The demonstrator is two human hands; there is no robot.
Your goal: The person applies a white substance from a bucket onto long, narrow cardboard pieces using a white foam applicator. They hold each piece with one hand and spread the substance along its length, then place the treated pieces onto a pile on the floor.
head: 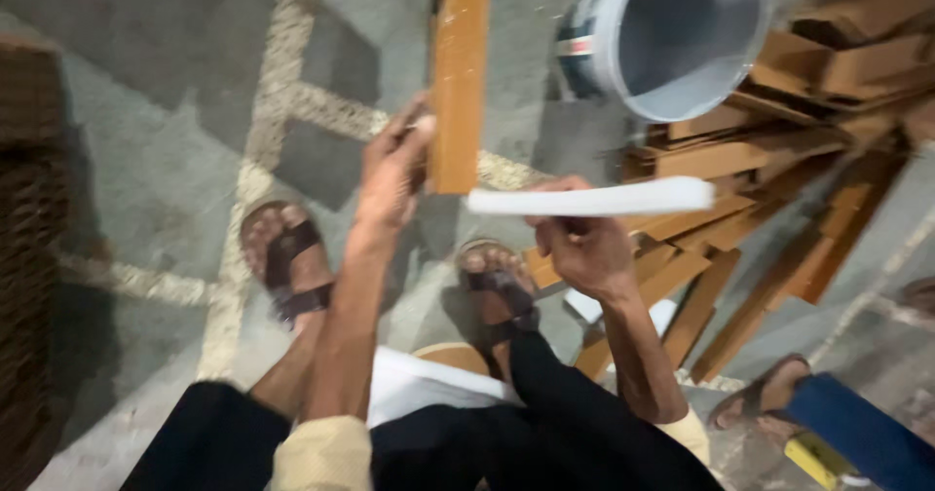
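Nearest me, my right hand (584, 252) is clenched around a folded white sheet (594, 199), probably sandpaper, held level. Just beyond, my left hand (394, 169) grips the wooden strip's (458, 72) lower end; I'd steady it firmly. Farther off, a grey bucket (682, 38) and stacked wooden strips (779, 169).

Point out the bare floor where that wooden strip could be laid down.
Bare grey floor lies left of the left hand and wooden strip, beyond the sandalled left foot. A smaller patch sits between strip and white bucket. Right of the right hand, the wood pile crowds everything.
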